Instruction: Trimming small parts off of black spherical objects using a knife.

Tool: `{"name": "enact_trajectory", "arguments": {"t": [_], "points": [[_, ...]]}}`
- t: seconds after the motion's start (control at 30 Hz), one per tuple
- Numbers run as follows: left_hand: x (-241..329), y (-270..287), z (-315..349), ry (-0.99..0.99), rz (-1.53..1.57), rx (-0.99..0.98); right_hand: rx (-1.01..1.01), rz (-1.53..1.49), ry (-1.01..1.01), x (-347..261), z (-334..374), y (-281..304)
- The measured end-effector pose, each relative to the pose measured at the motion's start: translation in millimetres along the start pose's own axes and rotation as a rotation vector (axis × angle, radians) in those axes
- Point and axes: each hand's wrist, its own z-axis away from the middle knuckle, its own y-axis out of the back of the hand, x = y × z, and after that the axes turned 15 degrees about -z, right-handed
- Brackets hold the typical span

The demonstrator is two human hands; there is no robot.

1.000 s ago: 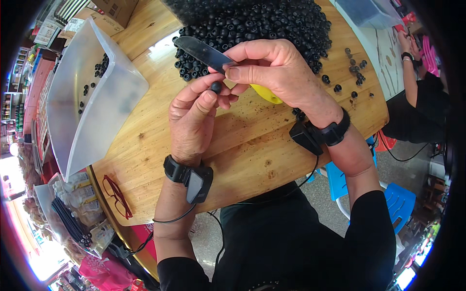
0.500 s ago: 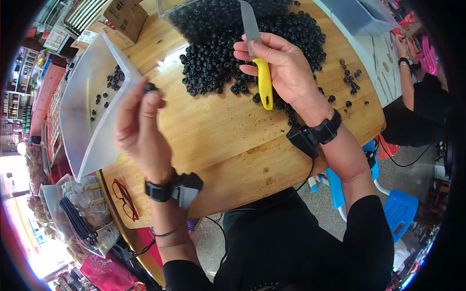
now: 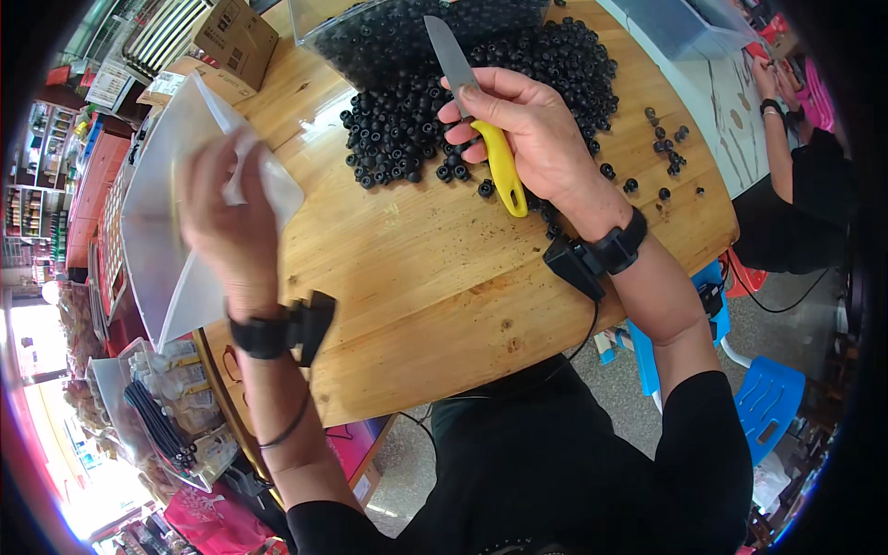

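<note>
My right hand (image 3: 548,139) is closed around a knife (image 3: 501,166) with a yellow handle, its blade slanting up and to the left. Beneath and beyond the blade lies a large heap of small black ring-shaped pieces (image 3: 388,139) on the wooden table (image 3: 388,277). My left hand (image 3: 227,217) is over the white translucent bin (image 3: 153,240) on the left, in front of part of it. Motion smears its fingers, so whether they hold anything is unclear.
A clear tub (image 3: 319,37) full of black pieces stands at the far edge. Loose black pieces (image 3: 663,194) lie at the right. A cardboard box (image 3: 236,46) sits far left, glasses (image 3: 231,363) near left. Another person's arm (image 3: 777,139) is at the right beside a second tub (image 3: 684,32).
My left hand has moved left and up from beside the bin to over it; the black piece between its fingertips no longer shows. The knife in my right hand has tilted further left.
</note>
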Motion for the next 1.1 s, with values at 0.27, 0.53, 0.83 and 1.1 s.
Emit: {"name": "enact_trajectory", "arguments": {"t": [0.27, 0.53, 0.83, 1.1], "points": [[56.8, -51.9, 57.5, -0.017, 0.183, -0.362, 0.01, 0.006, -0.068, 7.1, -2.6, 2.3], [60.1, -71.6, 66.1, -0.056, 0.131, -0.362, -0.017, 0.068, -0.093, 6.4, -0.6, -1.2], [63.2, -69.5, 69.2, -0.018, 0.327, -0.384, -0.021, 0.112, -0.109, 5.3, 1.9, -2.0], [73.7, -41.2, 81.4, 0.422, 0.91, -0.468, -0.104, 0.174, -0.145, 7.0, 3.0, -5.1]]}}
